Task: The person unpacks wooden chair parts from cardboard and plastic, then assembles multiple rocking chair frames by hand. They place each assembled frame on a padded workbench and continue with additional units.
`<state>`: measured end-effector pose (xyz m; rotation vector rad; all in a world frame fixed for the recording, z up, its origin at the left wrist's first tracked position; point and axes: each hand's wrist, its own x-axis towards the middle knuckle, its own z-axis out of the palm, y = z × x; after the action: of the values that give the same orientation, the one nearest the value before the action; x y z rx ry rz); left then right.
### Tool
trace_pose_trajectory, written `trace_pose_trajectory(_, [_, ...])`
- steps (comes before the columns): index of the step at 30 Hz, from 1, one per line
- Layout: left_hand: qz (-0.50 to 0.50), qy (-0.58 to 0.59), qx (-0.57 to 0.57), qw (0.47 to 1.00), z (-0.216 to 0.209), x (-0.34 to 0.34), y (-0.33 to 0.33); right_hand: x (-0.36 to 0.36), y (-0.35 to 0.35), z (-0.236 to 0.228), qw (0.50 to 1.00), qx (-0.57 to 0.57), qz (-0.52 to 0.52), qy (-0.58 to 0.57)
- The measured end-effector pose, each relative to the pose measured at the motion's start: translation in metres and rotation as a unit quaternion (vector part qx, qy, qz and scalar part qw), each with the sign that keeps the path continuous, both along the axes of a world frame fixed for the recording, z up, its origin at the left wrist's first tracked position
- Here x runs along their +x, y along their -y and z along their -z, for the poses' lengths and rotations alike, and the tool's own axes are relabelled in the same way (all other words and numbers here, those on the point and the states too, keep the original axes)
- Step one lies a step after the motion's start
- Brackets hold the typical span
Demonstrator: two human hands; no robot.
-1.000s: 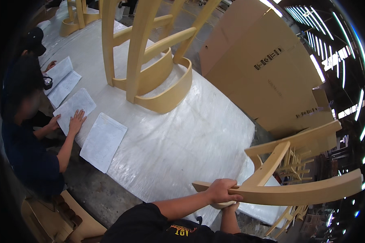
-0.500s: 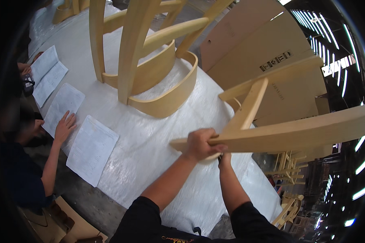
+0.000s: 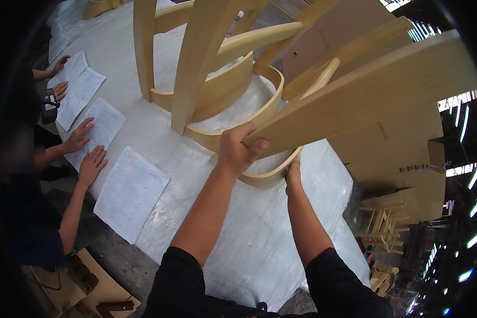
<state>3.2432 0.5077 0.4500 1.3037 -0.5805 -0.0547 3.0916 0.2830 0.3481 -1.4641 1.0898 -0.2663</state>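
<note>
A wooden chair frame [image 3: 323,78] slants away from both hands, the left hand [image 3: 238,150] wrapped round the end of a leg [image 3: 363,94], the right hand [image 3: 293,172] touching the curved rim [image 3: 262,181], its grip impossible to tell, with dark printing [image 3: 423,168] on the cardboard [image 3: 389,151] behind

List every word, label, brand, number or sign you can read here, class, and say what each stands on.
None can be quoted reliably.
Nearest white sheet: fine marks, too small to read.
Middle white sheet: faint marks, too small.
Farthest white sheet: faint marks, too small.
Brown cardboard: dark print toward its right edge, fainter print up and left; both too small or blurred.
</note>
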Motion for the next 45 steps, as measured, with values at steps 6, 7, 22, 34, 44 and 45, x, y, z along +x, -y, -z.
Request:
trace_pose_trajectory(6, [-0.026, 0.025, 0.022, 0.999, 0.012, 0.01, -0.014, -0.015, -0.008, -0.012, 0.992, 0.047, -0.099, -0.064])
trace_pose_trajectory(7, [-0.052, 0.015, 0.044, 0.998, 0.019, 0.008, -0.019, -0.025, -0.008, -0.018, 0.984, 0.062, -0.138, -0.096])
trace_pose_trajectory(22, [0.093, 0.208, 0.68, 0.696, 0.095, -0.419, -0.071, -0.575, -0.196, 0.002, 0.987, -0.01, -0.053, -0.15])
trace_pose_trajectory(34, [-0.19, 0.391, 0.589, 0.681, 0.055, -0.607, -0.034, -1.02, -0.261, 0.053, 0.797, 0.314, 0.497, -0.136])
trace_pose_trajectory(44, [0.425, 0.332, 0.284, 0.793, 0.063, -1.012, 0.183, -1.259, -0.251, -0.008, 0.689, 0.302, 0.656, -0.065])
trace_pose_trajectory(45, [0.521, 0.331, 0.234, 0.751, 0.055, -1.046, 0.217, -1.266, -0.248, -0.007, 0.661, 0.305, 0.684, -0.046])
